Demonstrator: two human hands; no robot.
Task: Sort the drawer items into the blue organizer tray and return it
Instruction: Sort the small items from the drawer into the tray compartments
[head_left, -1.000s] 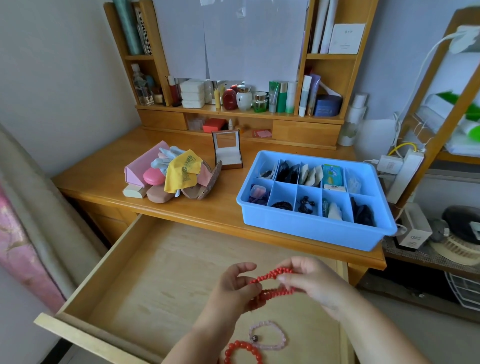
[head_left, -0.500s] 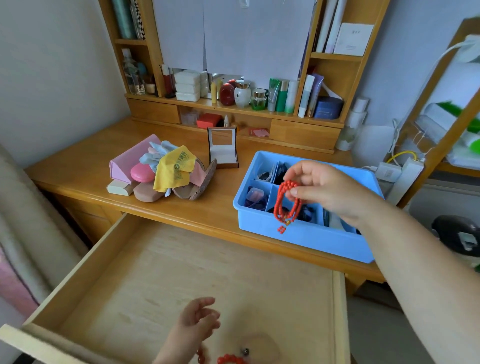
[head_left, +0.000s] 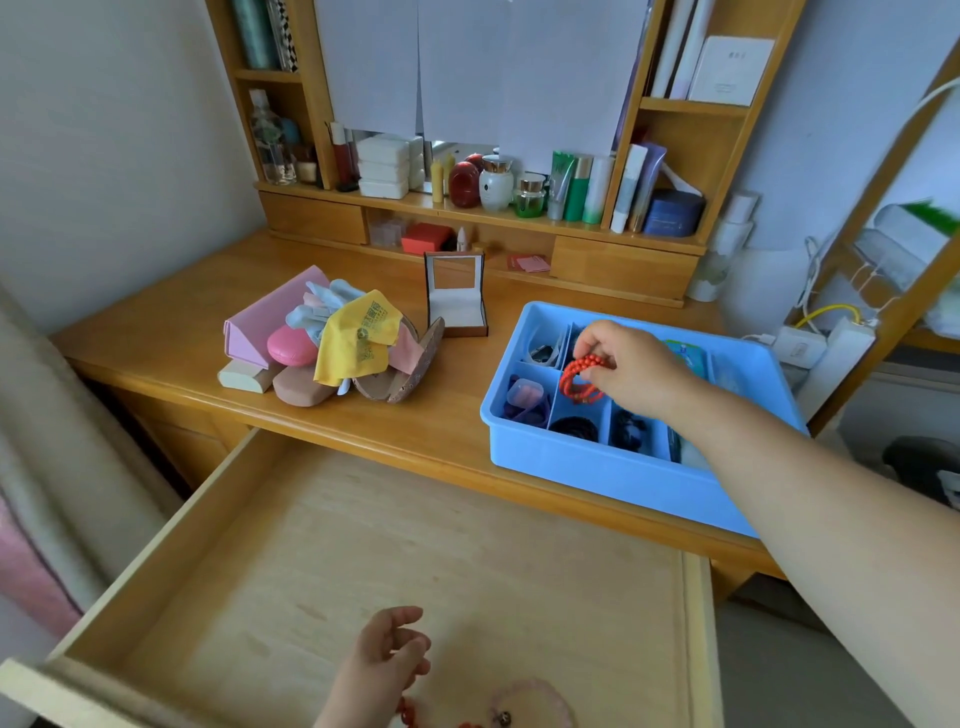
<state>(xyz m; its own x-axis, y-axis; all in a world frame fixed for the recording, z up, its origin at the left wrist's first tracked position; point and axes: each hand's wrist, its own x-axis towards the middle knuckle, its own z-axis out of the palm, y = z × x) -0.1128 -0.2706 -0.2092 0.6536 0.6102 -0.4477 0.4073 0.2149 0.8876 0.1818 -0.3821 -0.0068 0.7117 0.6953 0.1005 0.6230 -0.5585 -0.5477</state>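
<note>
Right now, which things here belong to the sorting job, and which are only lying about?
Job:
red bead string, pinched by right hand
blue tray
open drawer
bracelets near left hand

Lying about:
yellow cloth
pink case
small open box
shelf bottles

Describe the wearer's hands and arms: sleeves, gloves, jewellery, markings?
Both bare. The right hand and its long forearm show no sleeve, glove, ring or watch. The left hand and wrist are also uncovered, with nothing worn. No markings visible on either.
</note>
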